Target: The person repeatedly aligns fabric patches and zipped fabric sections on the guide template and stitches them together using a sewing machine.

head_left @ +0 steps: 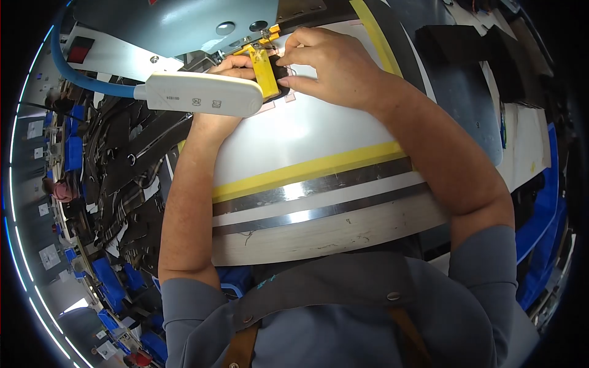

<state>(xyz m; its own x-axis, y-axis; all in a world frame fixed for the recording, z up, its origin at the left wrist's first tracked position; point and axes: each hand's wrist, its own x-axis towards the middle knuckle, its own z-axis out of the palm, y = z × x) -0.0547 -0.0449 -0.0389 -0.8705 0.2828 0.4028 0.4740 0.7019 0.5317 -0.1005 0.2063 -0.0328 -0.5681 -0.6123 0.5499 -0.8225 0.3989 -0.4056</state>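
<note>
I looked down through the head camera at two bare hands close together at the top of the white board [294,132]. The small dark piece [284,91] was there too, flat on the board, just beside the yellow block [264,72] and partly under it.

The right hand [343,70] had its thumb and fingers bent in at the edge of the dark piece. It looked like a light pinch, but I could not tell how tight it was. The left hand [216,126] was on the other side of the yellow block. The white paddle [205,94] hid much of it, so I could not tell if it gripped anything.

I think the job was partway along. The dark piece had been put in by the yellow block, and that much was done. It was not out and away from the hands, so I think that bit was left. I could not see if any of it was finished. A dark stack [451,44] sat off to the right and a messy dark pile [116,138] lay to the left, but I could not tell which bits were done.
</note>
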